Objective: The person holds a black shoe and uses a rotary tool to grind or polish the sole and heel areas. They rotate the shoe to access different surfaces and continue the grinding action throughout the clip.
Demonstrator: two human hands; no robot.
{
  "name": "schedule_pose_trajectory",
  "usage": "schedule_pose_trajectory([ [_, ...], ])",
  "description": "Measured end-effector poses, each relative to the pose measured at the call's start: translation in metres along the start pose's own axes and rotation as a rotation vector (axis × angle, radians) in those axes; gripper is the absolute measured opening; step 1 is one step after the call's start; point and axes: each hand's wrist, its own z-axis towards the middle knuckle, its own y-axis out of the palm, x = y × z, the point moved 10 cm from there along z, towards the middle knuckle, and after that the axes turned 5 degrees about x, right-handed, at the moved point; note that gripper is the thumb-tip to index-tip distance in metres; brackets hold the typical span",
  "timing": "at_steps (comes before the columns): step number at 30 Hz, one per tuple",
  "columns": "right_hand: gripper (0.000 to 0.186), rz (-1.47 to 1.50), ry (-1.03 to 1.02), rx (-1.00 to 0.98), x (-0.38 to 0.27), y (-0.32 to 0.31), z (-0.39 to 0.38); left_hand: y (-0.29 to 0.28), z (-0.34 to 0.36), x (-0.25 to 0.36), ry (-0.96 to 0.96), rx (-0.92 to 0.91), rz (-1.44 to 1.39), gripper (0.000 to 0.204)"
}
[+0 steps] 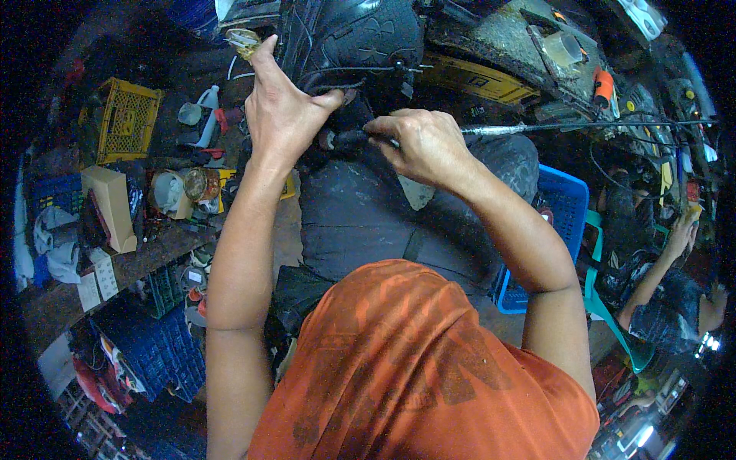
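Note:
My left hand (285, 115) lies against a bulky black piece (368, 38) with a raised pattern, in front of my knees. Its thumb and one finger stretch wide apart; the other fingers are hidden. My right hand (425, 142) is closed, knuckles up, beside it. A dark rounded part (350, 139) meets its fingertips, but what lies within the fist is hidden. From behind this hand a thin black rod or cable (552, 127), partly wrapped in something clear, runs off to the right. Several thin black cables (345, 71) cross the black piece between my hands.
On the left stand a yellow crate (129, 119), a white bottle (207, 115), a cardboard box (113, 207) and dark blue crates (146, 337). A blue basket (563, 192) and green chair (592, 253) are at right. Another person's arm (659, 264) reaches in beyond. An orange-handled item (603, 87) lies on a bench.

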Motion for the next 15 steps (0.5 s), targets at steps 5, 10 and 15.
schedule_pose_trajectory([
  [5,0.026,0.008,0.013,-0.014,0.0009,0.0022,-0.0005,-0.0003,-0.0003,0.0015,0.014,0.011,-0.022,0.114],
  [10,0.028,-0.051,0.036,-0.044,0.0076,0.0050,0.0039,-0.0004,-0.0008,0.0002,0.019,0.013,-0.045,0.112],
  [15,0.026,-0.062,0.059,-0.052,0.0084,0.0070,0.0007,-0.0026,-0.0010,0.0028,0.058,0.040,-0.051,0.111],
])
